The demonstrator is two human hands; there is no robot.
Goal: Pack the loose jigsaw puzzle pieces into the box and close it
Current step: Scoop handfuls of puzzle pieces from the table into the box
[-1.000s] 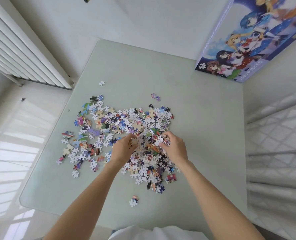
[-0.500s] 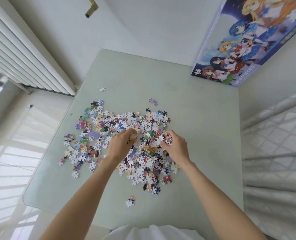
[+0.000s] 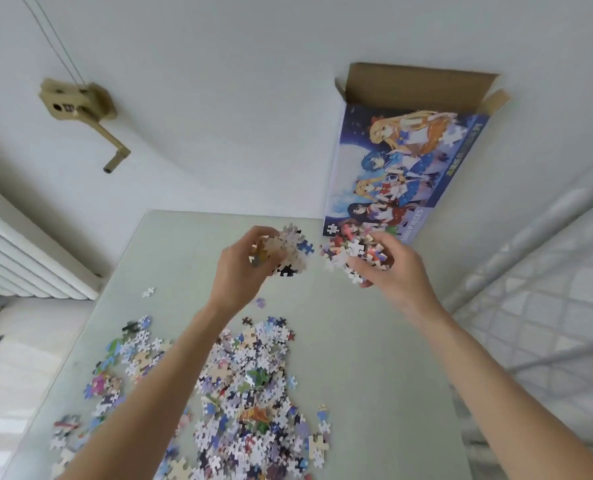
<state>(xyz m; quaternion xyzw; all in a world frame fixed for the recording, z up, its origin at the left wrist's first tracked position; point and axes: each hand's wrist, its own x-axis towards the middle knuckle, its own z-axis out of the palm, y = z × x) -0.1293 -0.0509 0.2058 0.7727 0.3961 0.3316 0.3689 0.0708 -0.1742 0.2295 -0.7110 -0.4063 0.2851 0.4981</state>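
Both hands are raised above the table point(image 3: 374, 341), each gripping a clump of puzzle pieces. The left hand point(image 3: 243, 271) has its fingers curled round a handful of mostly white and beige pieces point(image 3: 289, 249), with a blue one sticking out on the box side. The right hand point(image 3: 388, 268) is cupped round a mixed red, white and dark handful point(image 3: 353, 252), which overlaps the lower corner of the box point(image 3: 402, 174) in this view; cannot tell if it touches the box. The box stands upright at the far right corner of the table, leaning against the wall, printed face toward the camera, "PIECES" legible near its bottom edge. Its top end is open, the brown cardboard flap point(image 3: 419, 88) folded up and back, a smaller side flap sticking out to the right. The main pile of loose pieces point(image 3: 246, 393) lies on the table nearer the person than the box, under and between the forearms, spreading out to the left edge. A few strays sit between the pile and the box: one white piece point(image 3: 148, 292) well left, one purple piece point(image 3: 260, 302) just below the left hand. Radiator point(image 3: 28, 258) left of the table, wall-mounted crank handle point(image 3: 90, 116) above it.
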